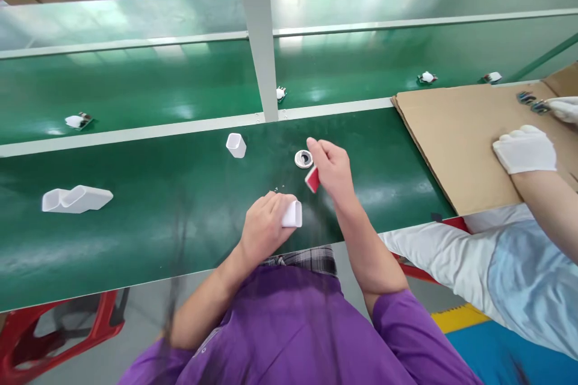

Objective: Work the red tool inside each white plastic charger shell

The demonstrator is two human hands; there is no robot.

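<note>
My left hand [266, 222] is wrapped round a white plastic housing [292, 215], a squared tube whose hollow end faces right. My right hand [332, 169] is closed on a small flat red piece with a pale edge [312, 179]; most of it is hidden, so its kind cannot be made out. Just left of that hand lies a white ring with a dark centre [303, 159]. Another white housing [236, 145] stands farther back on the green worktop [180, 174]. At the far left, two more housings [77, 199] lie side by side, touching.
A co-worker's gloved hand [525, 149] rests on a cardboard sheet [451, 138] at the right, near small circuit boards [533, 101]. Behind the worktop, a green belt [180, 81] carries several small boards. A pale upright post [258, 36] rises at the middle.
</note>
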